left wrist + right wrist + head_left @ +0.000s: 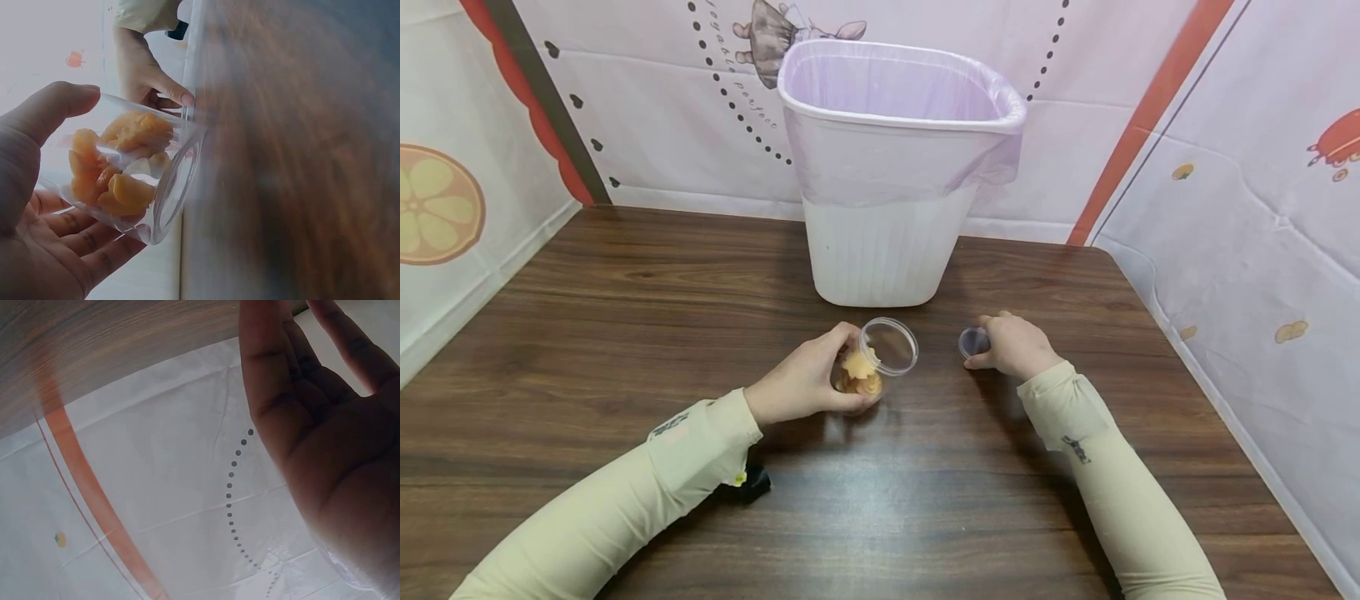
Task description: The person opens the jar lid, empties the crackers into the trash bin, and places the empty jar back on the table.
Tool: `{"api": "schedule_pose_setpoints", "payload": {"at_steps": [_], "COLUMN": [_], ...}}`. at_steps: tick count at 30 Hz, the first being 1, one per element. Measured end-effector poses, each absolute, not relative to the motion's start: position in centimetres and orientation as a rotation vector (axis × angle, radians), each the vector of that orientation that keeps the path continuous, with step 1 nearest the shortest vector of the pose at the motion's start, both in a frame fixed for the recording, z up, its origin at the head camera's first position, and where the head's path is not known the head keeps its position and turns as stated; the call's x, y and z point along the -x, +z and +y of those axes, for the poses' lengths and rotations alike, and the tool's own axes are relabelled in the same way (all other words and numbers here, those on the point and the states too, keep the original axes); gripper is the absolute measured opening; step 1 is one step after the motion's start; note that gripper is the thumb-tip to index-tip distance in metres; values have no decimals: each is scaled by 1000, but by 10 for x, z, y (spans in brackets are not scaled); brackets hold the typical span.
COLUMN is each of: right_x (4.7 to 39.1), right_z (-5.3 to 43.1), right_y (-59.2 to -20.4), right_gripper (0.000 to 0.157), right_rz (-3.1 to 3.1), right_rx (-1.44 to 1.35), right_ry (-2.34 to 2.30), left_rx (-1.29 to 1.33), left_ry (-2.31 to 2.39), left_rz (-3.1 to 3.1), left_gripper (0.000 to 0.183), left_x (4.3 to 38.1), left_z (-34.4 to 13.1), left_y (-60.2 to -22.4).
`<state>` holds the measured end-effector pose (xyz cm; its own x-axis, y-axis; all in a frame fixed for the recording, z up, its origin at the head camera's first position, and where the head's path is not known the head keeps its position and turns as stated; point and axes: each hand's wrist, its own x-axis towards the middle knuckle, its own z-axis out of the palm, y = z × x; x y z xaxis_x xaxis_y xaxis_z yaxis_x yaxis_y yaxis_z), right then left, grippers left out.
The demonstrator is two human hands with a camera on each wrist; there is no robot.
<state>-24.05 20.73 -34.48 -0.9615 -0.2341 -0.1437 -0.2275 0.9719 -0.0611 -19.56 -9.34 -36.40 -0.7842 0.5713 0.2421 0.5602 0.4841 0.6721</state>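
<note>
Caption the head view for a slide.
Left hand holds clear cup of yellow pieces; right hand pinches round item; bin behind.

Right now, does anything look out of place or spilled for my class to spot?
Perhaps the lined bin: it stands on the table, near the clear cup of food, when a floor would be usual. No spill is evident.

Bin (880, 250) on table (662, 292), behind cup (176, 194) with food (128, 195) inside

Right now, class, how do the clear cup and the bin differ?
The cup is transparent; the bin is white with a purple liner. The cup is far smaller than the bin. The left hand grips the cup, while the bin stands on the table.
</note>
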Motion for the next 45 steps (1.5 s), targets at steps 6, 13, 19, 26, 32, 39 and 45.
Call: {"api": "schedule_pose_setpoints", "payload": {"at_steps": [6,13,19,26,32,39,45], "right_x": [241,240,239,238,237,236,235], "right_z": [206,204,204,204,203,204,203], "right_y": [-343,-342,-341,-342,-342,-343,-342], "right_gripper": [73,74,75,76,76,76,76], "right_rz": [2962,2948,2944,2938,2934,2919,2922], "right_rx": [337,331,324,312,304,285,285], "right_ry": [-73,-77,-72,-67,-63,-63,-56], "left_rx": [-1034,-1047,-1041,-1021,-1026,-1019,-1029], "left_ry": [1190,1192,1211,1197,1197,1188,1188], "left_rz": [2703,2695,2649,2638,2637,2612,2600], "left_gripper": [60,62,61,60,61,65,67], "left_x": [198,199,201,202,204,207,209], "left_z": [-97,-101,-104,-105,-107,-109,-110], "left_y": [-365,-365,-365,-367,-368,-370,-371]}}
